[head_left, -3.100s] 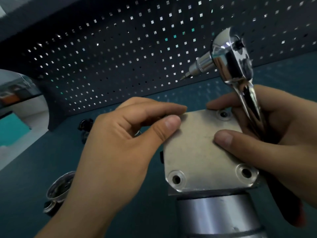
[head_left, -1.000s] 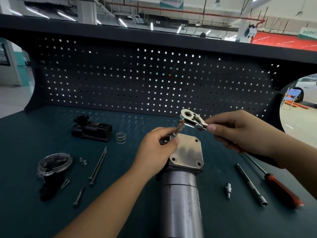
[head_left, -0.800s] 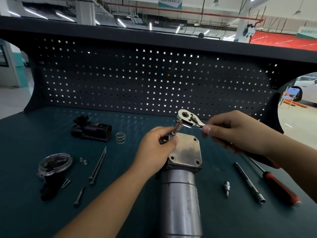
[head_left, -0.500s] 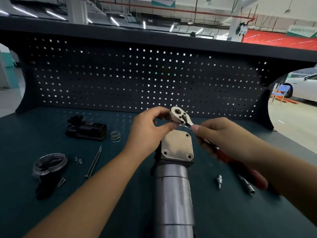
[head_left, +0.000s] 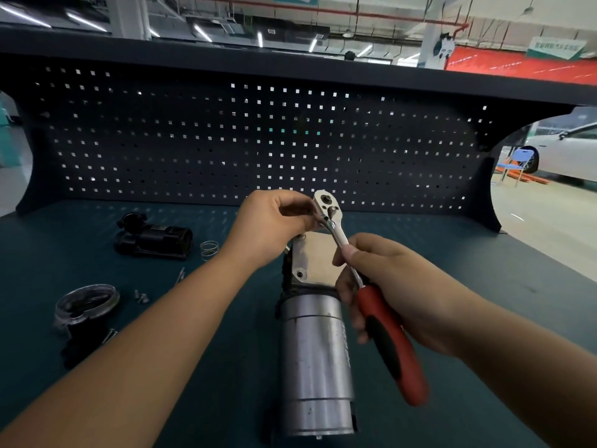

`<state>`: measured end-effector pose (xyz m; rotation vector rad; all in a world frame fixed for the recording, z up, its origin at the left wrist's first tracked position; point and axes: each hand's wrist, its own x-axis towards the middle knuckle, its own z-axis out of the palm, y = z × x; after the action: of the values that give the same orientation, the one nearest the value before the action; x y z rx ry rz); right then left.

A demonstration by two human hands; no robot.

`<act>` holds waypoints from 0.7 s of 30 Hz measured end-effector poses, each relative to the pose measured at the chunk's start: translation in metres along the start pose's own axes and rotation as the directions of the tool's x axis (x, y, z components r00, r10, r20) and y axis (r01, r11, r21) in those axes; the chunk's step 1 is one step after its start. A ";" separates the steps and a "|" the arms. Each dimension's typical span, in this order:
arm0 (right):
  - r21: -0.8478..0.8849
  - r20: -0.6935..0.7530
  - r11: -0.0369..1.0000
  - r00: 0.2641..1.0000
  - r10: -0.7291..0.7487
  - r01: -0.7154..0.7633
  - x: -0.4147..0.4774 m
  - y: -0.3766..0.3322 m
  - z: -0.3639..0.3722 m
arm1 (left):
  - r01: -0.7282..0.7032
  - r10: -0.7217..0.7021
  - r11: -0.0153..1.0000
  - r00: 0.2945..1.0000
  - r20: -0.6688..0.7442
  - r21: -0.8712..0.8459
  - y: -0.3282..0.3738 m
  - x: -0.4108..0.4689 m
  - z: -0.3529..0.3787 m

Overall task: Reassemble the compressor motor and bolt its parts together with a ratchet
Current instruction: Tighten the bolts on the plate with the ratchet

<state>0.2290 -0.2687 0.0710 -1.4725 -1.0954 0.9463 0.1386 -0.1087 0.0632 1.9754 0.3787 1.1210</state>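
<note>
Bench [head_left: 452,253], head view: dark teal worktop; perforated back panel [head_left: 193,150] behind; workshop hall beyond
Compressor motor [head_left: 315,350]: silver cylinder lying lengthwise at bench centre; square end plate [head_left: 318,257] at its far end
Ratchet [head_left: 374,305]: chrome head raised over the plate's far edge; red-and-black handle slanting toward the wearer
Left hand [head_left: 274,227]: fingers curled, pinching under the ratchet head; what they pinch is hidden
Right hand [head_left: 394,286]: wrapped round the ratchet's shank and upper handle
Loose parts, left side: black housing [head_left: 155,240]; wire spring [head_left: 209,248] just beside it; clear-rimmed round part [head_left: 85,305]; small screws [head_left: 141,296]
</note>
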 end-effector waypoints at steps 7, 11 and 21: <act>-0.646 0.080 0.749 0.989 -0.126 0.148 0.018 -0.023 -0.054 | 0.011 -0.012 0.997 1.000 -0.009 -0.070 -0.004 0.001 -0.004; -0.925 0.051 0.361 0.982 -0.181 0.114 0.042 -0.050 -0.088 | 0.029 -0.031 0.993 0.999 -0.020 -0.114 -0.009 0.002 -0.004; -0.977 0.085 0.161 0.943 -0.323 0.143 0.086 -0.054 -0.114 | 0.037 -0.036 0.990 0.999 0.015 -0.137 -0.012 0.004 -0.006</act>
<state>0.3531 -0.2133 0.1415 -2.2075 -1.9262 -0.3275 0.1378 -0.0960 0.0583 1.8472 0.3211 1.0822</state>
